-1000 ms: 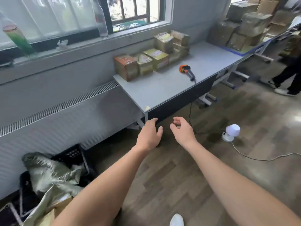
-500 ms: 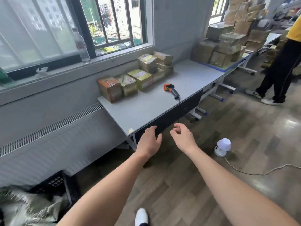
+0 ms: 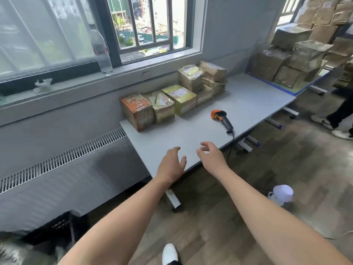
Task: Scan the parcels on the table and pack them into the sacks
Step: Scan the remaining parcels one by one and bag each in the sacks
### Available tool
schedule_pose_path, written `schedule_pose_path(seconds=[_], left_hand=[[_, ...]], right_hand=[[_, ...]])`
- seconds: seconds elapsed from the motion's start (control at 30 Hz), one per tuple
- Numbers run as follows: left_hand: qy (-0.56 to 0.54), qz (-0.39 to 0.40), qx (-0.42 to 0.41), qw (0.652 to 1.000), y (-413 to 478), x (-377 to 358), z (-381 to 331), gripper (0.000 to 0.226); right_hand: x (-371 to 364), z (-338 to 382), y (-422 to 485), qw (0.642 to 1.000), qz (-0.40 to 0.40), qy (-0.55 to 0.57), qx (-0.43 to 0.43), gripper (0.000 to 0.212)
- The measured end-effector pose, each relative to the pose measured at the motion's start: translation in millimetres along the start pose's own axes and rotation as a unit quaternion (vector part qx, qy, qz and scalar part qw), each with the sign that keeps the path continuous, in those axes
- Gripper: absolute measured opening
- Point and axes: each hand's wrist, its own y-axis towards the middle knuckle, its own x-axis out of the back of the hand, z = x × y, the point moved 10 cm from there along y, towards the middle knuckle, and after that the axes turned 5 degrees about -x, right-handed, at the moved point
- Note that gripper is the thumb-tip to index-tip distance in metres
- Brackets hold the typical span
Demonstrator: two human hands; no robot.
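Parcels (image 3: 181,98) stand in a row along the window side of the bench (image 3: 248,96), the orange scanner (image 3: 222,119) lying apart from them near the front edge, its cable (image 3: 233,134) running off that edge. Left hand (image 3: 171,165) and right hand (image 3: 212,159) hover over the near corner, each grip loose, fingers relaxed, holding nothing.

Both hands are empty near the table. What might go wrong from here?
The scanner lies near the front edge of the table, its cable hanging over it; the right hand or a leg might snag it and drag the scanner down. The orange parcel stands at the table's left end, so a careless grab by the left hand could tip it off.
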Motion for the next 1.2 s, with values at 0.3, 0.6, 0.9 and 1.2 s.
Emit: schedule_pose_path(seconds=[0.3, 0.6, 0.9, 1.2], left_hand=[[0.016, -0.059, 0.036, 0.998, 99.7, 77.6, 77.9, 0.051], [0.017, -0.166, 0.125, 0.978, 171.0, 120.8, 149.6, 0.051], [-0.011, -0.236, 0.223, 0.946, 243.3, 144.4, 194.4, 0.055], [-0.044, -0.250, 0.280, 0.926, 288.0, 138.8, 226.1, 0.061]], right_hand=[[-80.0, 72.6, 109.1, 0.999, 0.040, -0.010, 0.029, 0.045], [-140.0, 127.5, 216.2, 0.994, 0.064, -0.043, 0.082, 0.054], [-185.8, 183.0, 327.2, 0.984, 0.064, -0.074, 0.152, 0.053], [-231.1, 188.1, 377.7, 0.971, 0.133, -0.112, 0.163, 0.060]])
